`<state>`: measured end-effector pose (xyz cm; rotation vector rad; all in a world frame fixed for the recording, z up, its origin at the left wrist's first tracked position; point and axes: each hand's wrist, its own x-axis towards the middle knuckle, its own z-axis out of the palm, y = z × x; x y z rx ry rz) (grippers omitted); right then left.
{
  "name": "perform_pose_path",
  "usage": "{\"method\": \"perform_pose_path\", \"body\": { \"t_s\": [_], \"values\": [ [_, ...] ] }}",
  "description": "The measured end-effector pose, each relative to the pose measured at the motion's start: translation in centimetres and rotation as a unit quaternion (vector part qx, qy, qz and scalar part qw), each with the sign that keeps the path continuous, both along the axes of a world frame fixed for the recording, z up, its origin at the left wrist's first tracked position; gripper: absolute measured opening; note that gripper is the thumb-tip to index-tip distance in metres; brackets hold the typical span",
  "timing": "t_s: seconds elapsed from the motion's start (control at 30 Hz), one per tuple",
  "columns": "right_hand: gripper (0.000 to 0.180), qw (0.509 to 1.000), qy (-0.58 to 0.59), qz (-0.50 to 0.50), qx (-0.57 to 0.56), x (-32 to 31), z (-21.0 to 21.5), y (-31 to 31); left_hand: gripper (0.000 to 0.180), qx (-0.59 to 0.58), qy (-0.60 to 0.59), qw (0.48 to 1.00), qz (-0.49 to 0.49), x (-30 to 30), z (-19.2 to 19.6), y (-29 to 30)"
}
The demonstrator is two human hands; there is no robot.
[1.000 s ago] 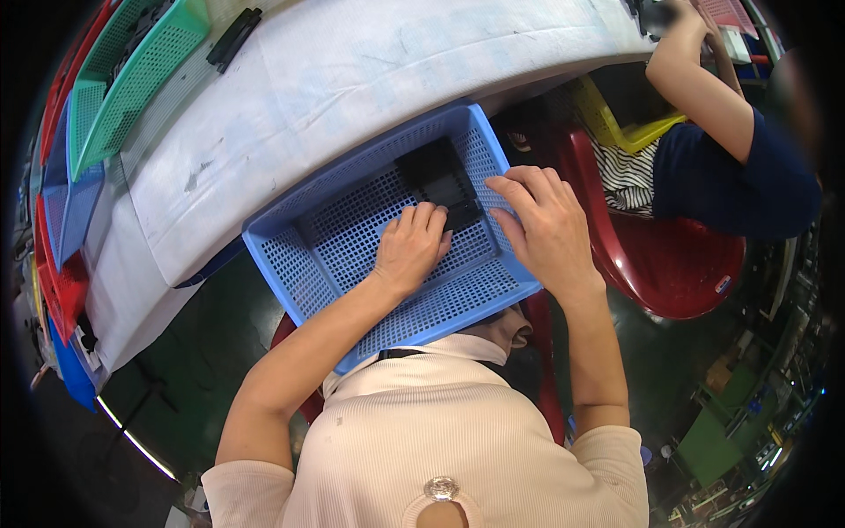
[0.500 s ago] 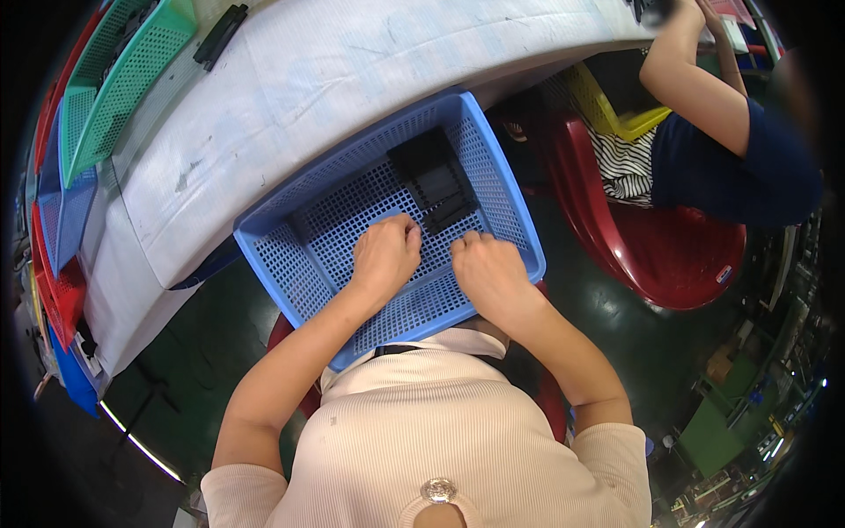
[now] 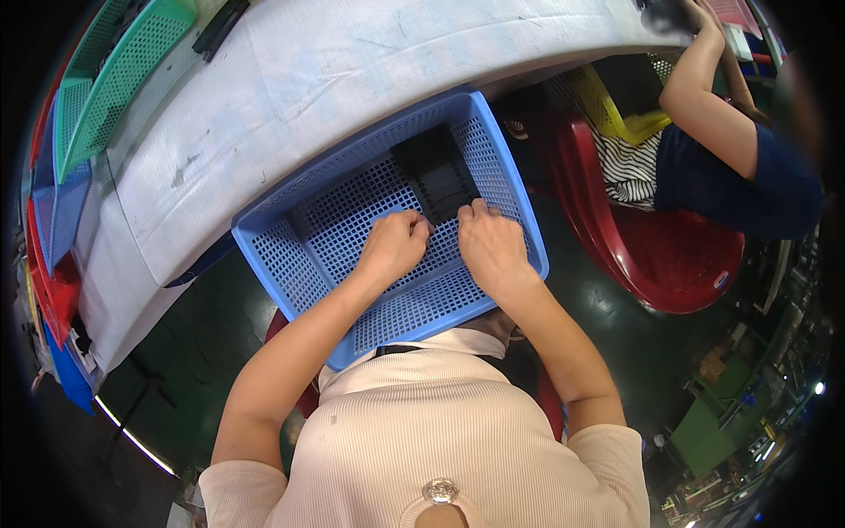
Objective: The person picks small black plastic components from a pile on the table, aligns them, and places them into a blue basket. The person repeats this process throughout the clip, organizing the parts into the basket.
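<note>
A blue perforated plastic basket [image 3: 304, 310] rests tilted on my lap, against the table edge. Flat black parts [image 3: 431, 172] lie close together in its far right corner. My left hand [image 3: 393, 248] is inside the basket just left of these parts, its thumb and fingers pinched together. Close beside it, my right hand [image 3: 493, 246] is curled near the right wall, fingertips bent down by the near end of the black parts. Whatever either hand grips is hidden by the fingers.
A table with a white cover [image 3: 352, 79] runs across the far side. Green [image 3: 123, 88] and blue [image 3: 62, 211] baskets stand at the left, near a black part [image 3: 218, 28]. To the right, a co-worker in a dark sleeve [image 3: 717, 167] is by a red chair [image 3: 651, 255] and a yellow basket [image 3: 616, 110].
Both my hands have shifted slightly away from me, toward the black parts. A dark strip that stood out near my fingers now lines up with the other parts. The co-worker's arm moved slightly.
</note>
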<state>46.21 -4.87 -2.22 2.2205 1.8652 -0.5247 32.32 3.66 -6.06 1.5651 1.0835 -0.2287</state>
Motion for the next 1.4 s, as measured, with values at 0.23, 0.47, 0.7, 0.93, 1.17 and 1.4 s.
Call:
{"method": "perform_pose_path", "body": {
  "t_s": [0.23, 0.47, 0.7, 0.93, 1.17, 1.4],
  "values": [
    [0.019, 1.0, 0.001, 0.001, -0.031, -0.2, 0.7, -0.8, 0.03, 0.018, 0.017, 1.0, 0.018, 0.2, 1.0, 0.5],
    [0.019, 0.997, -0.04, -0.061, -0.031, -1.0, 0.5, 0.0, 0.03, 0.088, 0.014, 0.996, -0.004, 0.5, 1.5, 1.6],
    [0.019, 0.996, -0.053, -0.073, -0.022, -1.1, 0.2, 0.0, 0.031, 0.072, 0.019, 0.997, -0.01, 0.9, 1.4, 1.7],
    [0.017, 0.998, -0.044, -0.046, -0.026, -0.8, 0.9, 0.3, 0.032, 0.081, 0.025, 0.996, -0.034, 1.0, 1.4, 2.2],
    [0.018, 0.998, -0.033, -0.041, -0.029, -0.5, 0.7, -0.1, 0.033, 0.1, 0.026, 0.995, -0.008, 1.4, 0.9, 3.3],
    [0.021, 0.998, -0.044, -0.033, -0.013, -0.5, 0.6, -0.4, 0.037, 0.131, 0.062, 0.989, 0.012, 1.3, 0.8, 4.7]
  ]
}}
